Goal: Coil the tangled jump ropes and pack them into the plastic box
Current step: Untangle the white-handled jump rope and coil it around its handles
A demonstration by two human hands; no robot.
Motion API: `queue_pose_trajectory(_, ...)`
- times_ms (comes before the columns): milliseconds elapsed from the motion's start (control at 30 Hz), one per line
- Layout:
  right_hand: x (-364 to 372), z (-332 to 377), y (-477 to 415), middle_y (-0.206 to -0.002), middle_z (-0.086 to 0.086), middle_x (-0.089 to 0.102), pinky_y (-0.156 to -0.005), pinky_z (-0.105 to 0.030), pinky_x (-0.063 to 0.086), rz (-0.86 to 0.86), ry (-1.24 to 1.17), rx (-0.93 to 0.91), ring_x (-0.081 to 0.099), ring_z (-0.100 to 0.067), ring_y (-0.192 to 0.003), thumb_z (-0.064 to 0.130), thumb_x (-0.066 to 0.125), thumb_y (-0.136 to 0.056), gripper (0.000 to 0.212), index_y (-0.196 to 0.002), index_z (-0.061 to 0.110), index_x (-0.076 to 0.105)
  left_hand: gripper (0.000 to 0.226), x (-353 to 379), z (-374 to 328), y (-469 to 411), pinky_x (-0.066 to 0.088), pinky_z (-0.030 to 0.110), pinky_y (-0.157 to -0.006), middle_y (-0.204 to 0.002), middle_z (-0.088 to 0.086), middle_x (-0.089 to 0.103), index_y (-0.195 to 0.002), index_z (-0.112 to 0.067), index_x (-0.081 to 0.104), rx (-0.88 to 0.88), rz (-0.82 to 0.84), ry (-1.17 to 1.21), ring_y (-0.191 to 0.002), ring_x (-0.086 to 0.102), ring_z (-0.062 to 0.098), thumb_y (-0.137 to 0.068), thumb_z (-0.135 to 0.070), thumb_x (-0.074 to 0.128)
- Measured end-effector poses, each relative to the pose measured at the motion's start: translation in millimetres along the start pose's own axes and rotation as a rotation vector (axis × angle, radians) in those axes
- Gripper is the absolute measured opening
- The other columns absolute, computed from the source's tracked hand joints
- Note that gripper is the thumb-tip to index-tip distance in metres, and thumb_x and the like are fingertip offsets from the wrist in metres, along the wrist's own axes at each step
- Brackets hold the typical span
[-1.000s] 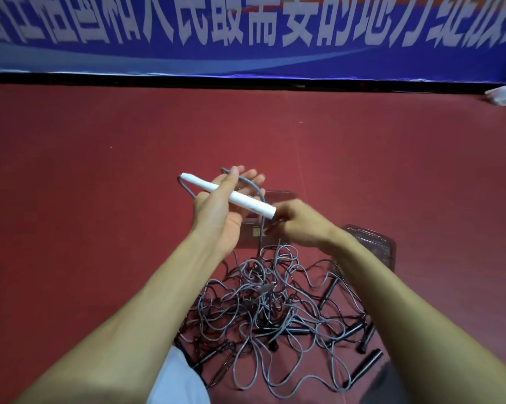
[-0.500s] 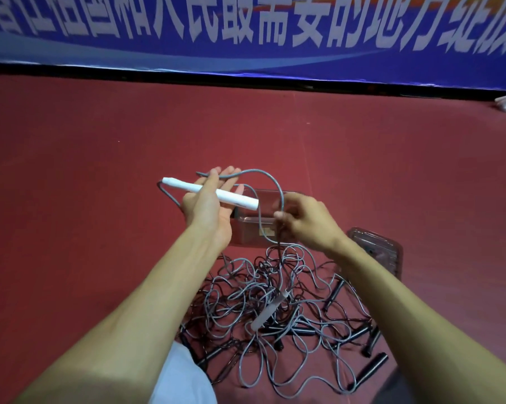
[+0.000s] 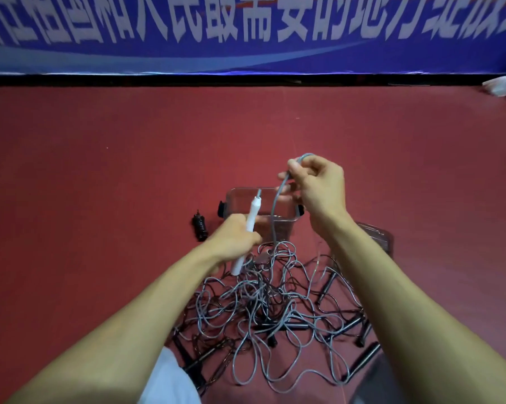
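Observation:
A tangle of grey jump ropes (image 3: 269, 304) with black handles lies on the red floor in front of me. My left hand (image 3: 234, 240) grips a white handle (image 3: 247, 228), held nearly upright. From its top a grey cord (image 3: 275, 208) arcs up to my right hand (image 3: 315, 185), which pinches it above the clear plastic box (image 3: 246, 202). Below that hand the cord drops into the tangle. The box stands open behind the pile, partly hidden by both hands.
The box's clear lid (image 3: 377, 237) lies to the right behind my right forearm. A small black coiled bundle (image 3: 199, 227) sits left of the box. A blue banner (image 3: 246, 33) lines the far wall, with a white object (image 3: 500, 86) at far right.
My left hand dropped and turned the white handle from level to nearly upright. My right hand rose from the pile, lifting the grey cord above the box.

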State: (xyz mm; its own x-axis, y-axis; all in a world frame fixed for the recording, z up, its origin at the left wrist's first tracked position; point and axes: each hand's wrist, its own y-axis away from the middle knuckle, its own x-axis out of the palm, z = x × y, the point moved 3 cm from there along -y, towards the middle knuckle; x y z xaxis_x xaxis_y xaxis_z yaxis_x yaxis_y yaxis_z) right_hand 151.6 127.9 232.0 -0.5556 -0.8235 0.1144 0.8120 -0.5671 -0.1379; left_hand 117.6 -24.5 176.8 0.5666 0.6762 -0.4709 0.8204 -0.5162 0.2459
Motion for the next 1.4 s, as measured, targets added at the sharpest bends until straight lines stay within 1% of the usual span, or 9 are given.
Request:
queue_pose_trajectory(167, -10.8, 4.0, -3.8, -0.073, -0.012, 0.066, -0.044, -0.025, 0.053, -0.081, -0.228, 0.084, 0.064, -0.015, -0.051, 0.006, 0.053, -0.098, 0.013, -0.088, -0.002, 0.054, 0.033, 17.0, -5.7, 2.3, 0.045, 0.037, -0.098, -0.122, 0.009, 0.067, -0.101, -0.024, 0.070, 0.082, 0.264, -0.113, -0.102, 0.060, 0.022, -0.086, 0.002, 0.058)
queue_pose_trajectory(267, -18.2, 3.8, -6.5, -0.076, -0.014, 0.063, -0.051, -0.030, 0.059, -0.161, -0.429, 0.158, 0.065, -0.018, -0.054, 0.003, 0.048, -0.100, 0.009, -0.095, -0.004, 0.052, 0.024, 26.2, -6.1, 0.6, 0.047, 0.034, -0.097, -0.126, 0.017, 0.063, -0.117, -0.011, 0.066, 0.116, 0.335, -0.130, -0.099, 0.057, 0.014, -0.095, -0.006, 0.058)
queue_pose_trajectory(367, -22.1, 2.3, -7.7, -0.077, -0.018, 0.061, -0.053, -0.031, 0.060, -0.229, -0.620, 0.232, 0.065, -0.020, -0.052, -0.001, 0.046, -0.099, 0.005, -0.100, -0.005, 0.050, 0.019, 35.8, -6.9, 2.4, 0.047, 0.015, -0.083, -0.109, 0.024, 0.068, -0.115, -0.006, 0.063, 0.159, 0.367, -0.130, -0.095, 0.063, 0.013, -0.099, -0.013, 0.054)
queue_pose_trajectory(567, -30.8, 1.8, -10.3, -0.073, -0.019, 0.054, -0.076, -0.039, 0.057, -0.374, -0.827, 0.309, 0.061, -0.026, -0.064, -0.011, 0.047, -0.095, 0.015, -0.082, -0.005, 0.050, 0.025, 35.4, -13.4, -2.3, 0.055, 0.024, -0.067, -0.087, 0.027, 0.068, -0.100, 0.004, 0.056, 0.270, 0.195, -0.119, -0.062, 0.061, 0.009, -0.102, -0.019, 0.047)
queue_pose_trajectory(667, -33.7, -1.8, -11.7, -0.077, -0.020, 0.055, -0.093, -0.038, 0.054, -0.372, -0.735, 0.317, 0.061, -0.022, -0.066, -0.012, 0.050, -0.093, 0.017, -0.078, -0.005, 0.053, 0.016, 25.8, -13.1, -3.8, 0.052, 0.044, -0.082, -0.074, 0.005, 0.066, -0.087, -0.017, 0.055, 0.334, 0.060, -0.149, -0.070, 0.062, 0.014, -0.101, -0.022, 0.049)
queue_pose_trajectory(833, -24.8, -12.1, -12.2, -0.074, -0.009, 0.063, -0.067, -0.029, 0.058, -0.137, -0.132, 0.182, 0.064, -0.022, -0.069, 0.009, 0.060, -0.094, 0.014, -0.080, 0.006, 0.061, 0.023, 10.1, -16.0, 3.2, 0.041, 0.040, -0.058, -0.068, -0.002, 0.056, -0.089, -0.020, 0.042, 0.381, -0.070, -0.467, -0.065, 0.055, 0.029, -0.099, -0.040, 0.048)
queue_pose_trajectory(933, -13.5, -12.6, -9.5, -0.074, 0.001, 0.071, -0.074, -0.035, 0.050, 0.125, 0.401, -0.044, 0.065, -0.016, -0.074, 0.037, 0.059, -0.094, 0.033, -0.070, 0.017, 0.070, 0.018, 1.2, -21.0, 7.4, 0.039, 0.037, -0.060, -0.080, -0.011, 0.052, -0.089, -0.029, 0.036, 0.403, -0.157, -0.623, -0.074, 0.054, 0.026, -0.099, -0.028, 0.052)
queue_pose_trajectory(1067, -6.6, -10.5, 3.7, -0.067, -0.002, 0.067, -0.070, -0.031, 0.044, 0.402, 0.766, -0.024, 0.057, -0.016, -0.066, 0.063, 0.040, -0.094, 0.072, -0.070, 0.002, 0.068, 0.014, -10.1, -21.1, 12.0, 0.045, 0.042, -0.071, -0.091, -0.007, 0.050, -0.096, -0.027, 0.038, 0.399, -0.198, -0.613, -0.087, 0.055, 0.030, -0.097, -0.022, 0.052)
queue_pose_trajectory(1400, -0.5, -8.9, 9.1, -0.049, -0.001, 0.049, -0.060, -0.037, 0.039, 0.365, 0.535, -0.060, 0.046, -0.018, -0.053, 0.032, 0.045, -0.079, 0.036, -0.046, 0.018, 0.049, 0.015, -12.9, -28.1, 21.3, 0.032, 0.037, -0.061, -0.087, 0.002, 0.047, -0.094, -0.020, 0.029, 0.355, -0.257, -0.743, -0.071, 0.044, 0.034, -0.098, -0.027, 0.042)
